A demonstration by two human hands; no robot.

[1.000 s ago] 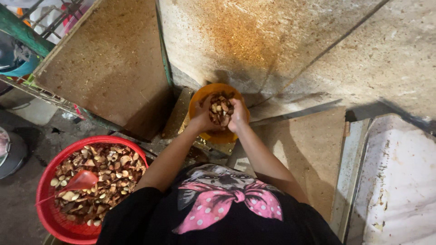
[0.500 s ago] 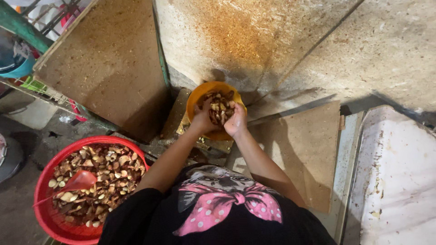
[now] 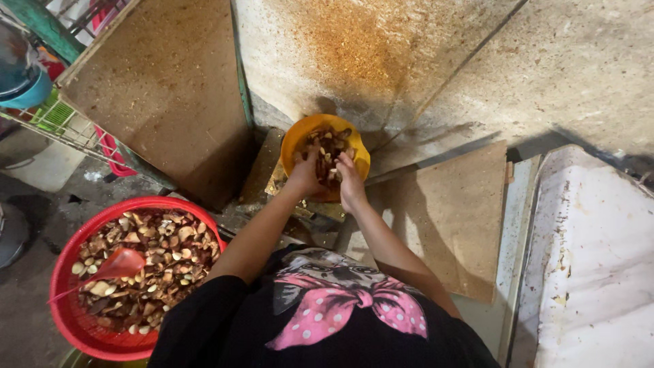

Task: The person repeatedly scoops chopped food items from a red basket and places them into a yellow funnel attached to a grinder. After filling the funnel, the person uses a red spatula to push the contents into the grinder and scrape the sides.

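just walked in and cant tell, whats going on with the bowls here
A person in a black shirt has both hands in a small orange bowl of brown and pale shell-like pieces, left hand and right hand side by side, picking through them. Down by their left side sits a big red basin of similar pieces with a red scoop lying in it.

Boards (image 3: 170,102) hem orange bowl (image 3: 300,136); near side open.

Round orange plastic bowl (image 3: 294,142): upright, on low board against wall corner. Contents: brown-and-cream nut pieces (image 3: 330,144), heaped, loose, filling bowl centre.
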